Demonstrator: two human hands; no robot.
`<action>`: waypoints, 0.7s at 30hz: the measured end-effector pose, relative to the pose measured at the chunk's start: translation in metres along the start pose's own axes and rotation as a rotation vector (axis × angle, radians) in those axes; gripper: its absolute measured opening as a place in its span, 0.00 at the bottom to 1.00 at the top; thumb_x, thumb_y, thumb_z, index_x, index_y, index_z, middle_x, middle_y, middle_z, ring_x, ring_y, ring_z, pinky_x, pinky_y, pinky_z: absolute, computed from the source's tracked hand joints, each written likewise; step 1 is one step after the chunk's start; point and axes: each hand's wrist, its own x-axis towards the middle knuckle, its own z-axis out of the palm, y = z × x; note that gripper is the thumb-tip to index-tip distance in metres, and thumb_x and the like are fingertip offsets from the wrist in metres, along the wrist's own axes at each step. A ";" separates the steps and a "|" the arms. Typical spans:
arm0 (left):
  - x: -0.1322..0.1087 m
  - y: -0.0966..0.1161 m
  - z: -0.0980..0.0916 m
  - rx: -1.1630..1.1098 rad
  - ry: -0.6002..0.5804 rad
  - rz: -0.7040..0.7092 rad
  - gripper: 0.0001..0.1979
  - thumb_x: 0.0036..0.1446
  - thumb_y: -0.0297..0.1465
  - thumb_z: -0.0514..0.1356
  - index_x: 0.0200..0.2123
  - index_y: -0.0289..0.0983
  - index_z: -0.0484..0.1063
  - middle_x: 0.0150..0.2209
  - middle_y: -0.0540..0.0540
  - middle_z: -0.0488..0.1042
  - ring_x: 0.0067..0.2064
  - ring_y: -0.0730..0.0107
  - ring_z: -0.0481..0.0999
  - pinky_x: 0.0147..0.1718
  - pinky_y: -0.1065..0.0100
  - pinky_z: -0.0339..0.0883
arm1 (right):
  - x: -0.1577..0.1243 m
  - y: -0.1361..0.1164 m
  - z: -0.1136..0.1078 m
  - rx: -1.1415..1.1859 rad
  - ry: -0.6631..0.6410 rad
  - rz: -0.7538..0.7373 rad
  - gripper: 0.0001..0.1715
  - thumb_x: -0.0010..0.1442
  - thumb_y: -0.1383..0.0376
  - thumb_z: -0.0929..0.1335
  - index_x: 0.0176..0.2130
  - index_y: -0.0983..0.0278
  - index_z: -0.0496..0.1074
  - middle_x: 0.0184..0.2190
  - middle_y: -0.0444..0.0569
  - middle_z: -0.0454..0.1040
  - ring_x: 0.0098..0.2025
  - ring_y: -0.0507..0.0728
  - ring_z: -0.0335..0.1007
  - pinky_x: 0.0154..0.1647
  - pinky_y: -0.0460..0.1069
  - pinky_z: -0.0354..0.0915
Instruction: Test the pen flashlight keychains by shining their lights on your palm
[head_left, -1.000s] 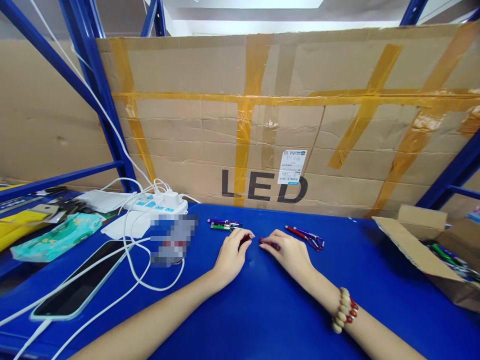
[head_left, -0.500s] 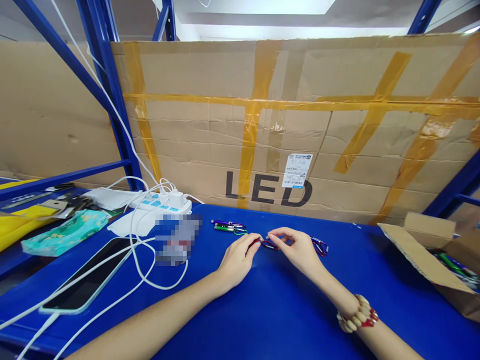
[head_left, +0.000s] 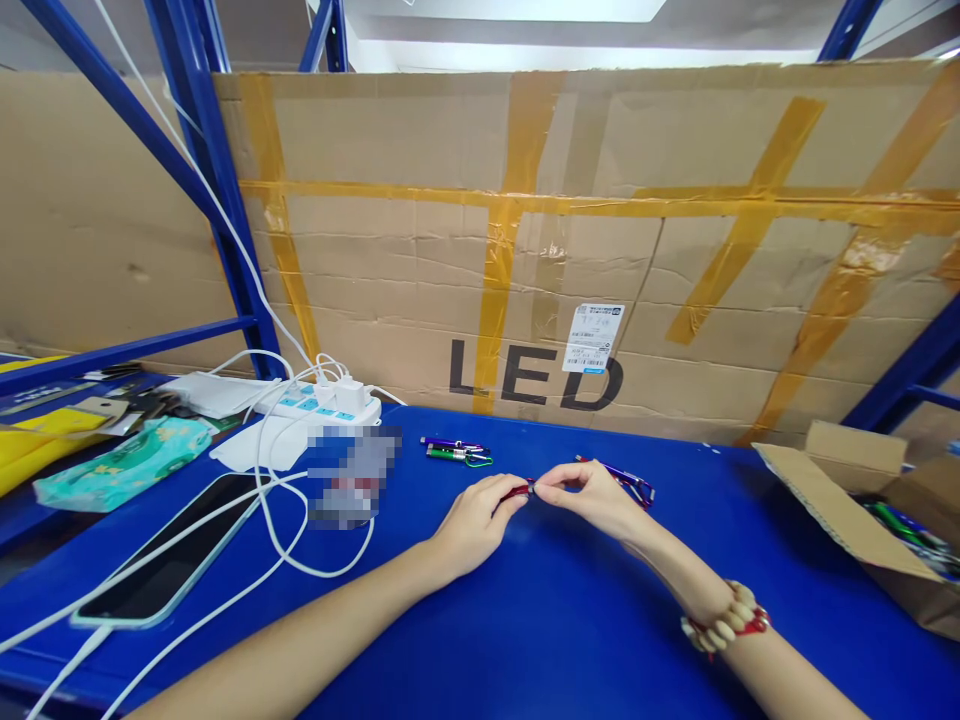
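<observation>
My left hand [head_left: 480, 518] is closed around a slim red tube [head_left: 517, 491], which looks like a small keychain flashlight; the fingers cover most of it. At the tube's silver end [head_left: 532, 487], the thumb and forefinger of my right hand [head_left: 589, 498] are pinched together. The two hands almost meet just above the blue table. Beyond my left hand lie a purple tube [head_left: 450, 443] and a green tube [head_left: 448, 454] with a green carabiner clip [head_left: 478, 460]. Several purple and red tubes with clips [head_left: 634, 484] lie behind my right hand, partly hidden by it.
An open cardboard box [head_left: 847, 530] with more coloured tubes stands at the right. On the left are a phone [head_left: 172, 550], white cables, a power strip [head_left: 330, 405] and a blurred-out item [head_left: 356, 480]. A large cardboard sheet [head_left: 420, 260] walls off the back.
My hands have come together from slightly apart. The red clip seen between them earlier is now out of sight, and my right fingers have come down onto the tube's silver end.
</observation>
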 end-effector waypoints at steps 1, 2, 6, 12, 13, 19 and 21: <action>0.000 0.001 -0.001 0.004 -0.011 0.003 0.11 0.60 0.33 0.49 0.41 0.40 0.70 0.41 0.48 0.74 0.42 0.68 0.72 0.42 0.69 0.64 | 0.000 0.001 -0.001 0.010 -0.019 0.016 0.18 0.45 0.54 0.70 0.29 0.66 0.76 0.28 0.47 0.77 0.31 0.54 0.70 0.35 0.48 0.64; -0.001 0.001 -0.001 0.001 -0.021 0.009 0.12 0.60 0.33 0.49 0.42 0.39 0.70 0.41 0.48 0.74 0.42 0.68 0.72 0.42 0.69 0.64 | 0.000 0.001 -0.001 0.019 -0.035 0.029 0.18 0.44 0.53 0.71 0.28 0.66 0.76 0.27 0.47 0.77 0.30 0.54 0.70 0.34 0.47 0.64; -0.004 0.000 -0.002 -0.030 -0.072 0.066 0.12 0.61 0.31 0.49 0.42 0.39 0.70 0.42 0.48 0.74 0.42 0.70 0.72 0.43 0.71 0.64 | 0.000 0.006 -0.002 0.040 -0.066 0.061 0.19 0.41 0.52 0.72 0.24 0.67 0.75 0.22 0.46 0.75 0.26 0.52 0.67 0.30 0.47 0.63; -0.006 -0.002 -0.002 0.037 -0.123 0.075 0.13 0.61 0.32 0.48 0.41 0.39 0.71 0.41 0.47 0.75 0.42 0.67 0.73 0.42 0.70 0.65 | -0.002 0.013 0.002 0.035 -0.095 0.053 0.21 0.42 0.50 0.71 0.23 0.67 0.74 0.20 0.45 0.72 0.23 0.50 0.63 0.27 0.46 0.60; -0.006 -0.002 -0.002 0.047 -0.126 0.069 0.13 0.61 0.32 0.48 0.42 0.40 0.71 0.42 0.47 0.74 0.42 0.67 0.73 0.42 0.70 0.65 | -0.002 0.013 0.002 0.034 -0.092 0.050 0.21 0.43 0.50 0.71 0.23 0.67 0.74 0.19 0.44 0.71 0.23 0.50 0.62 0.26 0.46 0.60; -0.007 -0.001 -0.004 0.080 -0.138 0.047 0.14 0.61 0.33 0.47 0.44 0.41 0.70 0.42 0.47 0.74 0.43 0.66 0.73 0.43 0.69 0.65 | -0.007 0.001 0.007 0.122 -0.070 0.200 0.22 0.37 0.50 0.73 0.20 0.67 0.72 0.17 0.42 0.67 0.20 0.47 0.56 0.21 0.44 0.54; -0.007 0.000 -0.004 0.079 -0.135 0.046 0.14 0.61 0.32 0.47 0.44 0.42 0.70 0.42 0.48 0.74 0.43 0.67 0.73 0.43 0.69 0.64 | -0.008 -0.003 0.008 0.138 -0.064 0.285 0.21 0.37 0.51 0.74 0.19 0.66 0.72 0.15 0.40 0.63 0.19 0.46 0.52 0.18 0.43 0.49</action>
